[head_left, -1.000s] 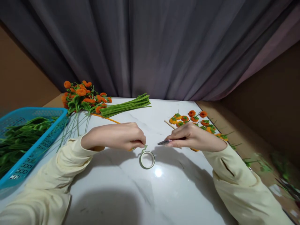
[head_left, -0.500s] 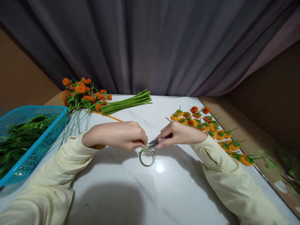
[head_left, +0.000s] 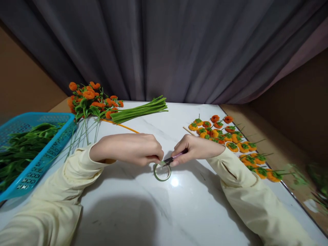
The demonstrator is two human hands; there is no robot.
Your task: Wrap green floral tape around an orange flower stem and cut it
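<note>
Above the middle of the table, my right hand [head_left: 191,149] is closed on a small pair of scissors [head_left: 169,160] with purplish handles. Their dark blades point left, to my left fingertips. My left hand [head_left: 135,149] is closed in a pinch on the end of a green tape, of which a short pale bit shows at the blades. The tape's roll [head_left: 162,179], a thin green ring, is just below both hands; whether it hangs or rests on the table cannot be told. An orange stick [head_left: 128,128] runs behind my left hand.
A blue basket [head_left: 51,150] of green leaves stands at left. Orange flowers [head_left: 88,95] on stems and a bundle of green stems [head_left: 143,110] lie at the back of the white table [head_left: 123,212]. Several orange and yellow flower heads [head_left: 217,133] lie along the right edge.
The scissors' blades have closed up and now meet the tape by my left fingertips. Both hands stay almost in place; the whole view has shifted slightly.
</note>
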